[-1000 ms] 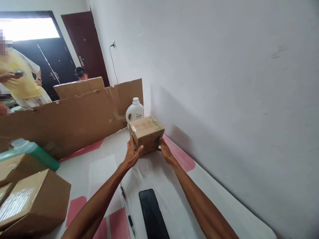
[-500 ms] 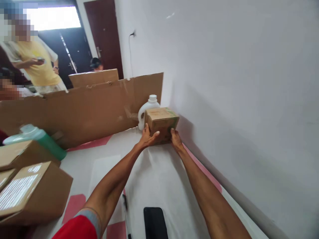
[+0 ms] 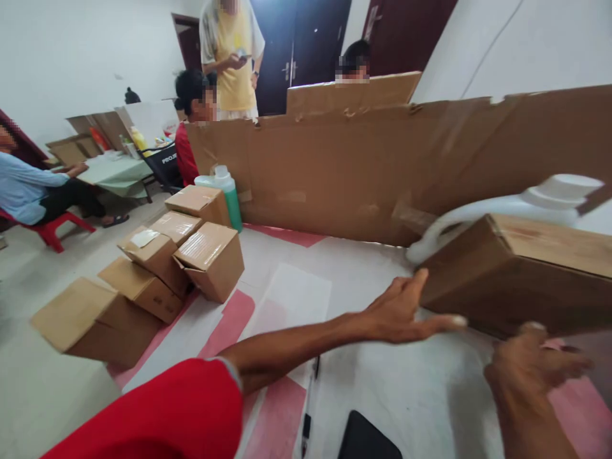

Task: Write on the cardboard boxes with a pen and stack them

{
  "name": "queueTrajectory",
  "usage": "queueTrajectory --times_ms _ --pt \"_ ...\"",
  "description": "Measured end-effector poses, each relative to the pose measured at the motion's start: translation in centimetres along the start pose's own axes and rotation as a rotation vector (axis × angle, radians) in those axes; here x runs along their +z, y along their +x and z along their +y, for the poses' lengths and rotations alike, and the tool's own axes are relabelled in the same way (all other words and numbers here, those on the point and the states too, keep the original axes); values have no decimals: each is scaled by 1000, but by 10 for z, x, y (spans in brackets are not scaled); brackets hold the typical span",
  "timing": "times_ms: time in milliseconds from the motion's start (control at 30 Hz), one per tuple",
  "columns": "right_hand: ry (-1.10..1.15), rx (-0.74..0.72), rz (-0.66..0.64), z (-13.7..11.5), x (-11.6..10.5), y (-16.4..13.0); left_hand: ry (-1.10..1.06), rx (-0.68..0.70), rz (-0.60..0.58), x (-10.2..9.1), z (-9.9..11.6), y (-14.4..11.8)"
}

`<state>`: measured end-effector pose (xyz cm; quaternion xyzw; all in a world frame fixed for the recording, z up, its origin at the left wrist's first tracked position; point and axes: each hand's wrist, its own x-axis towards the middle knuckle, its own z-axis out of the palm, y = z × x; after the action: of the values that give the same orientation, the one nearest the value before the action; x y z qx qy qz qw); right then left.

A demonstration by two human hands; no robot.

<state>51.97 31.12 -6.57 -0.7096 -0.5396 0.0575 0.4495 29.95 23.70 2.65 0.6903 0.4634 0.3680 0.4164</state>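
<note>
A small brown cardboard box, closed and tilted slightly, sits just beyond the left hand, whose fingertips touch its near side, and above the right hand.

A bare stretch of white tabletop is left open between a cluster of small cardboard boxes at the left and a carton at the right, where passage is blocked. The far side is closed off by an upright cardboard screen, with a green bottle set against it and a white jug wedged behind the carton. Near the front edge, a pen and a dark phone are laid flat
</note>
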Motion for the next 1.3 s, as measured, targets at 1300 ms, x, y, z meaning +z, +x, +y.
queueTrajectory --times_ms 1300 --pt "562 215 -907 -195 -33 -332 -217 -187 678 -130 -21 -346"
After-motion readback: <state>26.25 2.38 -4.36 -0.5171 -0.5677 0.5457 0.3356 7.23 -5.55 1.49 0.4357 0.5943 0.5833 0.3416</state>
